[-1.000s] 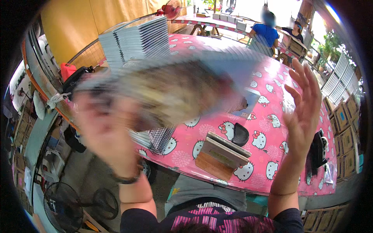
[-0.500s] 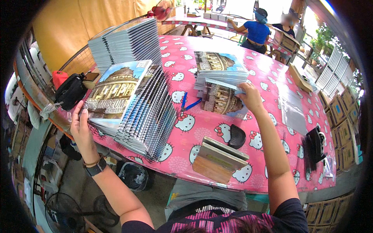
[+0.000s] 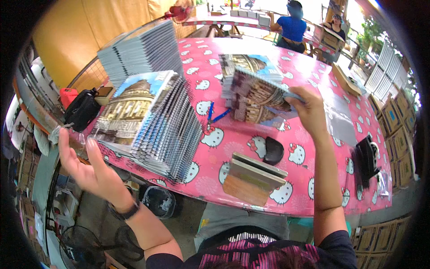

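Note:
My right hand [image 3: 307, 110] pinches the right edge of a spiral notebook [image 3: 257, 92] with a domed-building cover. That notebook is tilted and lifted in front of a low stack of similar notebooks [image 3: 251, 62]. Whether it is one notebook or more, I cannot tell. My left hand [image 3: 92, 172] is open and empty, fingers spread, off the near left corner of a fanned stack of spiral notebooks [image 3: 134, 105]. Behind that, a taller stack of notebooks [image 3: 150, 49] shows its grey-white edges. Blue-handled pliers [image 3: 210, 111] lie between the stacks.
On the pink patterned tablecloth [image 3: 208, 181] are a black rounded object [image 3: 273, 150], a wooden block with boards [image 3: 246, 190], clear plastic sheets [image 3: 341, 121] and a black device [image 3: 368, 157]. A black bag [image 3: 83, 107] sits at left. Two people are at a far table.
My left hand has come off the fanned stack and moved toward me, fingers spreading. My right hand has lifted and tilted the notebook, shifting slightly right.

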`<action>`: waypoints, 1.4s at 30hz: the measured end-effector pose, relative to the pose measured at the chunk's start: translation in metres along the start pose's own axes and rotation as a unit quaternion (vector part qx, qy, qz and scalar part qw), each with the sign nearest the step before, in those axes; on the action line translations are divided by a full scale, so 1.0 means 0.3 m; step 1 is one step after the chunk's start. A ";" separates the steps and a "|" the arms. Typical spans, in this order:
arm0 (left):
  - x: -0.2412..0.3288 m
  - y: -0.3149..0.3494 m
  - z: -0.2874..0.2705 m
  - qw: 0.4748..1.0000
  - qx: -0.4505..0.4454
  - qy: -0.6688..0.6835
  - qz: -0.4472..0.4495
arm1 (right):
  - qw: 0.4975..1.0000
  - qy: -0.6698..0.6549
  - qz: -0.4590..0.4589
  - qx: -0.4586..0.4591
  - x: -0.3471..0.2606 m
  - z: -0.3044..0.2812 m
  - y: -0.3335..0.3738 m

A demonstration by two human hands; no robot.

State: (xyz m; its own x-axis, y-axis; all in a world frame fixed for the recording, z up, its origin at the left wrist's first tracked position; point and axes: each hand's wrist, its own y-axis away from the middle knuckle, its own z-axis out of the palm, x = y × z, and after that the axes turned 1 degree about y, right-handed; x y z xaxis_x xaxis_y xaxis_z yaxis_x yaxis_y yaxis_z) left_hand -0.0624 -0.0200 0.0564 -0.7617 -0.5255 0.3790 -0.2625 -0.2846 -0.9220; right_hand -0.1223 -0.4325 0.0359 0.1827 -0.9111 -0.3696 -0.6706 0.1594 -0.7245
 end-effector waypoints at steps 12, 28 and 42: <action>0.267 0.405 0.340 0.752 -0.306 0.499 -0.303 | 0.942 -0.269 0.197 0.041 -0.207 -0.228 0.307; 0.223 0.465 0.387 0.712 -0.351 0.508 -0.334 | 0.970 -0.158 0.162 -0.088 -0.097 -0.122 0.626; 0.114 0.609 0.352 0.688 -0.289 0.473 -0.468 | 0.925 0.229 0.302 0.040 0.476 -0.217 0.640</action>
State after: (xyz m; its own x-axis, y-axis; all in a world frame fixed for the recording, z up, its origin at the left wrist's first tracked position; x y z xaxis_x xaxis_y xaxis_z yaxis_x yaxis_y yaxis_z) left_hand -0.0740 -0.1746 -0.0906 -0.0716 0.5071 0.8589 -0.8840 0.3665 -0.2901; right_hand -0.2717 -0.5566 -0.1181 -0.5430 -0.7100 -0.4484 -0.4933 0.7018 -0.5140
